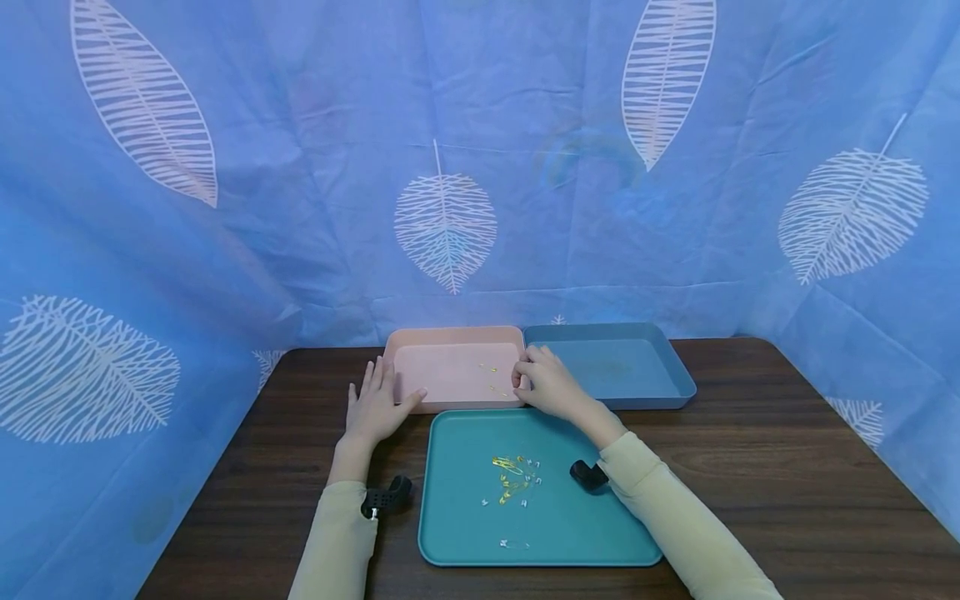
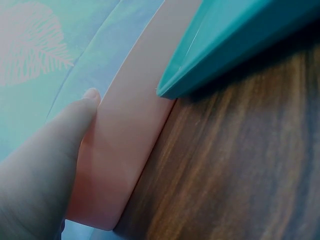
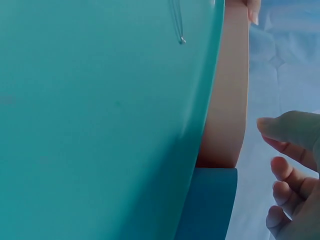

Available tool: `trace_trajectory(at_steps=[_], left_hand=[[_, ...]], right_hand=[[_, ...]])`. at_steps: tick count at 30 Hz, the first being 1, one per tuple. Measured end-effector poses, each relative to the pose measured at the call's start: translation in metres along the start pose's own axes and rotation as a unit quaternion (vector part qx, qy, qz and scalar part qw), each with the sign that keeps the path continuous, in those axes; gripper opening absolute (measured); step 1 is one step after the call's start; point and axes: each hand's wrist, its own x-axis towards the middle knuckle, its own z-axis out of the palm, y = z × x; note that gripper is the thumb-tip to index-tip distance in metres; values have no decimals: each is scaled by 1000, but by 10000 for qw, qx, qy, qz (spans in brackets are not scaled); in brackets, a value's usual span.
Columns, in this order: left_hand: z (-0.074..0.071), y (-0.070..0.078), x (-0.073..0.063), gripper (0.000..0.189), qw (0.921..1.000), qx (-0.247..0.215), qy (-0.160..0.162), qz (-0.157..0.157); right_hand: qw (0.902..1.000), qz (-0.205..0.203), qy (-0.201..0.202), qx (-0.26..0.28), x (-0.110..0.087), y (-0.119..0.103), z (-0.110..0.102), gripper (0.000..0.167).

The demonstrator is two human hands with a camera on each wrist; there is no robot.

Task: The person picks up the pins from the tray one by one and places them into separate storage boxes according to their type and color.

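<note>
Safety pins [image 1: 506,464], slim and shiny, some gold and some silvery, are seen scattered mid-way across the teal tray [image 1: 592,533], with one silvery pin [image 1: 504,543] set apart near its front edge. Two gold pins [image 1: 492,369] are held in the pink tray [image 1: 442,367]. The left hand [image 1: 375,412] is spread at that tray's left end; the right hand [image 1: 551,387] is curled over its right end, and whether anything is pinched cannot be told.
</note>
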Motion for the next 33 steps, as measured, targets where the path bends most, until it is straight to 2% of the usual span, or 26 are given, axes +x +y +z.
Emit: trace_trajectory(at_steps=[9, 18, 21, 28, 33], left_hand=[[0, 0, 2, 100, 10000, 66, 61, 29], [0, -1, 4, 100, 10000, 31, 4, 27], [0, -1, 4, 101, 10000, 52, 9, 41], [1, -1, 1, 100, 10000, 66, 24, 18], [2, -1, 1, 99, 10000, 9, 30, -7]], right_hand=[[9993, -266, -123, 234, -19, -1, -5, 18], [9921, -839, -842, 395, -32, -7, -6, 12], [9887, -894, -1118, 435, -35, -10, -5, 13], [9816, -688, -1735, 406, -41, -15, -3, 17], [9773, -690, -1970, 357, -43, -21, -2, 19]])
